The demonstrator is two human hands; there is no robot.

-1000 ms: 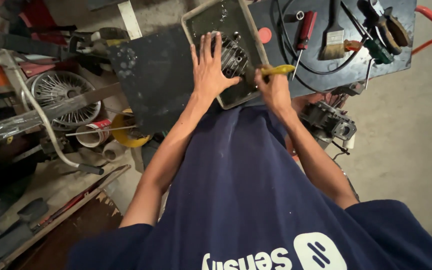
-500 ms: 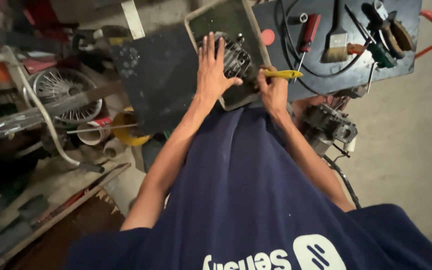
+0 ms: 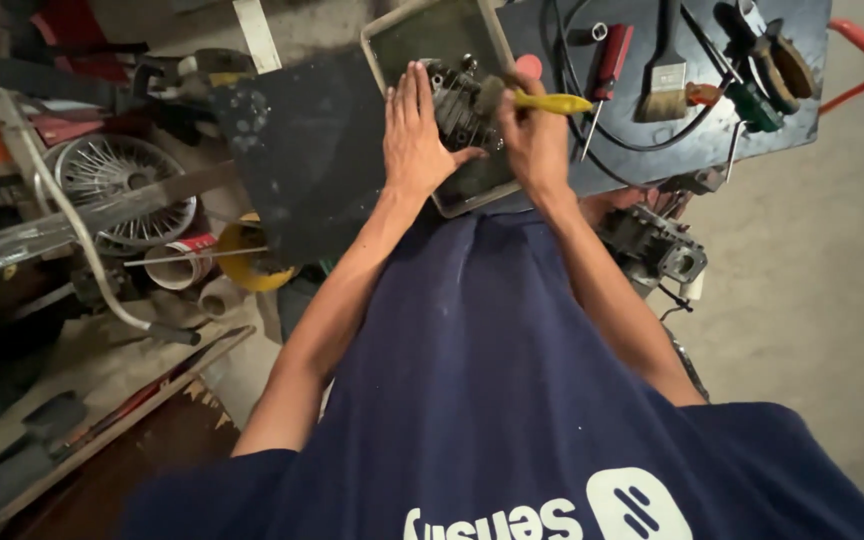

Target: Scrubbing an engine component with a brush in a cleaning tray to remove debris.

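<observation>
We see a person's two bare hands over a metal tray (image 3: 384, 48) on a dark table (image 3: 302, 150). In the tray lies a dark engine part with fins (image 3: 459, 100). The left hand (image 3: 415, 140) lies flat on the left side of the engine part, fingers stretched out and close together, pressing on it but not wrapped around it. The right hand (image 3: 534, 135) is curled tight around a brush with a yellow handle (image 3: 550, 102). The brush end touches the top of the engine part, and the handle sticks out to the right.

Near the right hand, on the table, we see a red screwdriver (image 3: 610, 58), a flat paintbrush (image 3: 663, 70) and a black cable (image 3: 642, 138). A spoked wheel (image 3: 112, 185) sits far off to the left, among other junk.
</observation>
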